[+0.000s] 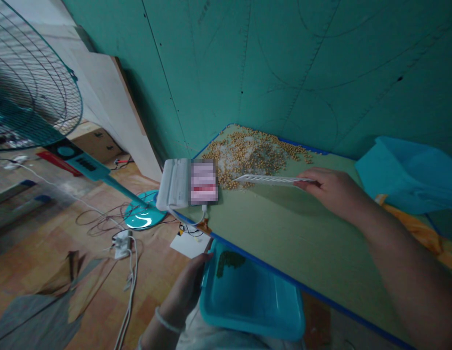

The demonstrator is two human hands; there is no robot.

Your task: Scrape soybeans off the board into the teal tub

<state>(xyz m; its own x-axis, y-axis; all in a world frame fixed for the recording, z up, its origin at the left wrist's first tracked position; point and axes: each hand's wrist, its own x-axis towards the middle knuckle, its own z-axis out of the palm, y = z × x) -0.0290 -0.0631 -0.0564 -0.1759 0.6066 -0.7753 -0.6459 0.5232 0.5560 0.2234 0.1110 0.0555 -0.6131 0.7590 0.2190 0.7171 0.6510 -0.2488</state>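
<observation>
My right hand [322, 187] is closed on one end of a flat white slotted strip [269, 179], held over the table. The strip's far end reaches the near edge of a heap of yellow soybeans [244, 138] mixed with small white grains [226, 150]. Below the table's front edge, my left hand [196, 277] grips the left side of a blue plastic bin [253, 301]; its fingers are partly hidden. Inside the bin, a patch of small dark green grains [229, 261] lies at the far left corner.
On the table's [284, 233] left end sits a phone [204, 182] in a white holder [174, 184], with a cable. A blue tub [411, 170] and orange cloth [415, 228] lie at right. A standing fan [83, 163], power strip [122, 244] and cords are at left.
</observation>
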